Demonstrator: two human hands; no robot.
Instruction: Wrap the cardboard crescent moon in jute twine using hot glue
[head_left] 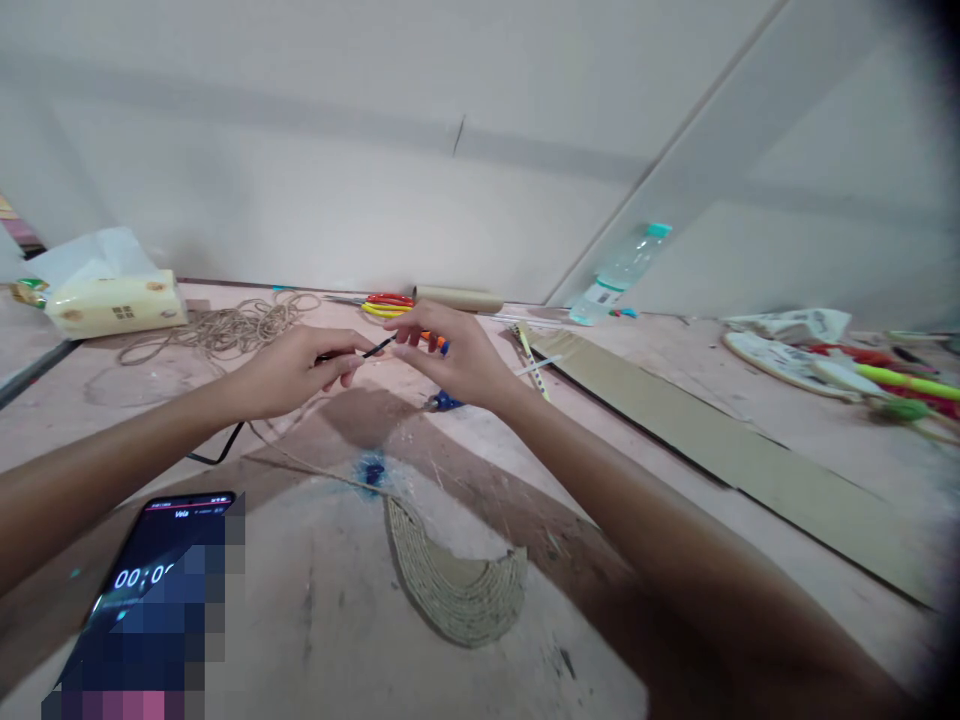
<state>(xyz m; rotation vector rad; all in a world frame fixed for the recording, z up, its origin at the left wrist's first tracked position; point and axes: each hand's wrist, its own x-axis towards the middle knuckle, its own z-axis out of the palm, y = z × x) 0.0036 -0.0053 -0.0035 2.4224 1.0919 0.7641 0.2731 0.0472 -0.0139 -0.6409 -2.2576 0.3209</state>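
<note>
Over the middle of the table, my left hand pinches a thin black cord-like piece. My right hand has its curled fingertips at the other end of this piece and seems to grip it there. Just below my right hand lies a blue tool with a metal tip, partly hidden. Nearer to me rests a curved cardboard piece covered with rows of beige twine. A strand of twine runs from it up towards my left hand.
A twine tangle and tissue pack lie far left. Red and yellow-handled tools and a cardboard tube lie by the wall. Rightward are a bottle, cardboard strips and a hoop. A phone lies front left.
</note>
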